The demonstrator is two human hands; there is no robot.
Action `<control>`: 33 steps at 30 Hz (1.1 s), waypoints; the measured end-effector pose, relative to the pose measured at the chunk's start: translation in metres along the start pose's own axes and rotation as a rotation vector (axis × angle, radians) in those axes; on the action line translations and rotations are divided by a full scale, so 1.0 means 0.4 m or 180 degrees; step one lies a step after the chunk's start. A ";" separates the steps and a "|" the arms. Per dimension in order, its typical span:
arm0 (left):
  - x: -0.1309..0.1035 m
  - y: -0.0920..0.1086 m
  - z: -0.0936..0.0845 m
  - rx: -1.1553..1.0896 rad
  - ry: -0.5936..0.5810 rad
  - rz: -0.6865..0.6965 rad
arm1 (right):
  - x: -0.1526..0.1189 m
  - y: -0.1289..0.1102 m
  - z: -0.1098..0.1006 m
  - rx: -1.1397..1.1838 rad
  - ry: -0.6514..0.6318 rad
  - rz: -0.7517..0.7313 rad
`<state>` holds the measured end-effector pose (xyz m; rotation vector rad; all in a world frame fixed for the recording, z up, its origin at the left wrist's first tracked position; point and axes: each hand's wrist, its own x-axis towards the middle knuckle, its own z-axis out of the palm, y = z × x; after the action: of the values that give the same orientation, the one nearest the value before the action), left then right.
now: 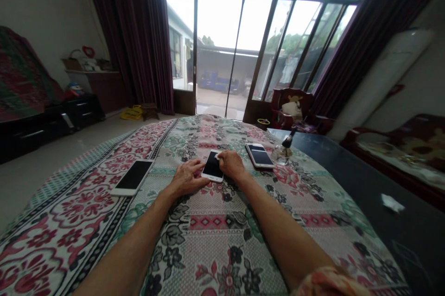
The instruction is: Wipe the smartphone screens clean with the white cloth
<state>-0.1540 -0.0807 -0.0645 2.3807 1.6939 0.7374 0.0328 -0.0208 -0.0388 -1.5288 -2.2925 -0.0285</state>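
At the centre of the frame, the person's left hand (187, 176), fingers spread, steadies the middle phone (212, 166); the right hand (231, 163) pinches a white wad (217, 156) on its screen. Its lower-edge marking is too small to read. Patterned cloth lies open toward the counter's (208, 236) near edge.

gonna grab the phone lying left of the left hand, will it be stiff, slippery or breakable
The phone is probably stiff, being a flat slab. Its smooth, glossy front may feel slippery and could crack if dropped. Lying flat on the cloth, it seems unlikely to roll.
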 end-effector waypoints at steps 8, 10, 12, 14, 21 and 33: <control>0.002 -0.003 0.001 0.0045 0.0004 0.0091 | 0.001 -0.020 0.005 0.0162 -0.0003 -0.0681; 0.003 -0.004 0.002 0.0042 0.0019 0.0061 | 0.011 -0.020 0.010 0.0100 0.0023 -0.0628; 0.004 -0.006 0.003 0.0022 0.0017 0.0067 | 0.028 -0.017 0.017 0.0036 0.0006 -0.0532; 0.005 -0.007 0.003 -0.0001 0.0027 0.0090 | 0.048 -0.012 0.024 -0.0041 -0.0067 -0.0459; 0.008 -0.004 0.000 -0.0054 0.0007 0.0075 | 0.071 -0.006 0.023 -0.0164 -0.0264 -0.0658; 0.007 -0.001 0.004 -0.0007 0.0042 0.0067 | -0.014 -0.007 -0.002 0.0450 -0.0251 -0.1794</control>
<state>-0.1528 -0.0777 -0.0651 2.4009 1.6748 0.7593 0.0322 -0.0271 -0.0395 -0.7922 -2.6491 0.0425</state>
